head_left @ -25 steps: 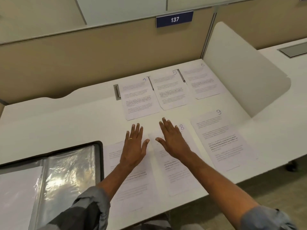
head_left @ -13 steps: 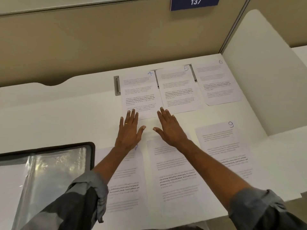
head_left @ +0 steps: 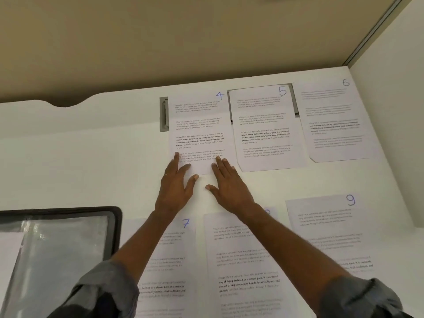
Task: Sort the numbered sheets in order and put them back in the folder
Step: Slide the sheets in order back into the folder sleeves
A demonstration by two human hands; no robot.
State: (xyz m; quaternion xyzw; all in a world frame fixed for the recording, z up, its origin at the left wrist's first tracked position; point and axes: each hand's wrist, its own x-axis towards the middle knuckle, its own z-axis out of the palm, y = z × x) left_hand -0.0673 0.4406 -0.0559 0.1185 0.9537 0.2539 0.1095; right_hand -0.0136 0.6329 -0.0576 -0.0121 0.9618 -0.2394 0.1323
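Note:
Six numbered sheets lie on the white desk [head_left: 80, 161] in two rows. Sheet 4 [head_left: 198, 125], sheet 5 [head_left: 263, 127] and sheet 6 [head_left: 332, 118] form the far row. Sheet 7 [head_left: 169, 260], a middle sheet [head_left: 243, 260] whose number my arm hides, and sheet 9 [head_left: 325, 223] form the near row. My left hand [head_left: 175, 187] and my right hand [head_left: 229, 184] lie flat with straight fingers, fingertips on the bottom edge of sheet 4. The open black folder [head_left: 114, 226] with clear plastic sleeves lies at the near left.
A beige partition wall [head_left: 206, 42] stands behind the desk. A white side divider [head_left: 394, 111] closes off the right. A grey cable hatch [head_left: 163, 114] in the desk is partly covered by sheets 4 and 5.
Both hands have moved away from me, from the near row of sheets up to the bottom edge of sheet 4. The camera has leaned forward and down.

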